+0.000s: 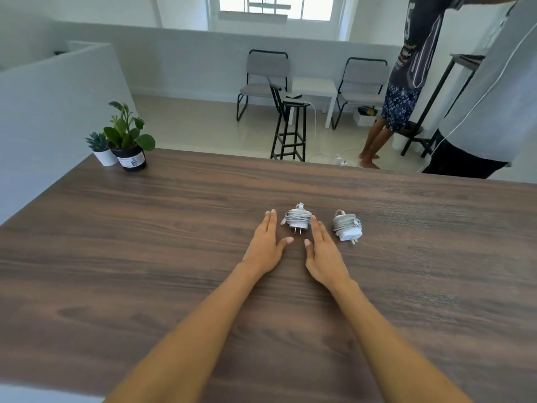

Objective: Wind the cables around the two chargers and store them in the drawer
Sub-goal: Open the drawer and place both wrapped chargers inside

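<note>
Two white chargers lie on the dark wooden table (pixel 145 257), each with its grey-white cable wound around it. The left charger (pixel 297 219) has its prongs pointing toward me. The right charger (pixel 347 227) lies tilted, prongs toward the lower right. My left hand (pixel 266 245) rests flat and open just left of the left charger. My right hand (pixel 322 251) lies flat and open just right of it, fingertips close to its side. Neither hand holds anything. No drawer is in view.
Two potted plants (pixel 128 138) stand at the table's far left corner. Beyond the far edge are a black stool (pixel 290 126), two chairs, and two persons standing at the right (pixel 406 82).
</note>
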### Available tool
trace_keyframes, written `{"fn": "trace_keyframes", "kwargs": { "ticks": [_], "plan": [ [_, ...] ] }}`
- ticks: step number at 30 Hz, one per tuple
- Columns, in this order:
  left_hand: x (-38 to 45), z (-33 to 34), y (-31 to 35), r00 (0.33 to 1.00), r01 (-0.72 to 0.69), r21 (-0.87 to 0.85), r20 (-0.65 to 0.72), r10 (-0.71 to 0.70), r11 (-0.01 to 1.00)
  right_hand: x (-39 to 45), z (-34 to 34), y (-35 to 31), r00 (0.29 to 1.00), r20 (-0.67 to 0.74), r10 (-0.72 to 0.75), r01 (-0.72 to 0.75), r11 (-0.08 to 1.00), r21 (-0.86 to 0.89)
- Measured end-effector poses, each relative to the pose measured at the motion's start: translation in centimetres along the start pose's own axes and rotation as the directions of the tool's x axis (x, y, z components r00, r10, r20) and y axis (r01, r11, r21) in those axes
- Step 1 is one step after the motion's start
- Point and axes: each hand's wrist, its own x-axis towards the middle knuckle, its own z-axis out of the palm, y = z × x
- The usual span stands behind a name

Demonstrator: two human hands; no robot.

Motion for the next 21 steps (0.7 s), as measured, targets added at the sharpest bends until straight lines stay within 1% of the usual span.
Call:
{"fn": "trace_keyframes", "kwargs": {
  "ticks": [1, 3, 6, 9, 14, 18, 21],
  "plan": [
    [-0.4, -0.4, 0.2, 0.999, 0.018, 0.109, 0.031, -0.022, 0.994, -0.5, -0.2, -0.2, 1.000, 0.014, 0.007, -0.006, 0.999, -0.044],
    [-1.3, -1.3, 0.9, 0.994, 0.059, 0.304, 0.068, -0.083, 0.951, -1.8, -0.8, -0.7, 0.998, 0.037, 0.050, -0.046, 0.994, -0.103],
    [-3.4, -2.5, 2.5, 0.986, 0.056, 0.427, 0.117, -0.116, 0.903, -4.1, -1.8, -1.6, 0.991, 0.071, 0.114, -0.094, 0.967, -0.237],
    [-6.9, -2.7, 3.7, 0.981, 0.013, 0.448, 0.169, -0.099, 0.894, -7.7, -2.3, -2.6, 0.989, 0.082, 0.122, -0.084, 0.928, -0.364],
    [-14.7, -2.3, 3.9, 0.971, 0.039, 0.388, 0.202, -0.127, 0.921, -15.1, -3.6, -3.7, 0.980, 0.115, 0.162, -0.094, 0.890, -0.447],
    [-20.7, -2.1, 4.6, 0.960, 0.031, 0.395, 0.245, -0.138, 0.918, -21.4, -4.3, -4.6, 0.970, 0.110, 0.216, -0.147, 0.885, -0.441],
    [-24.1, -1.5, 5.8, 0.957, -0.012, 0.409, 0.268, -0.108, 0.913, -25.8, -4.7, -4.9, 0.967, 0.094, 0.237, -0.177, 0.889, -0.422]
  ]
}}
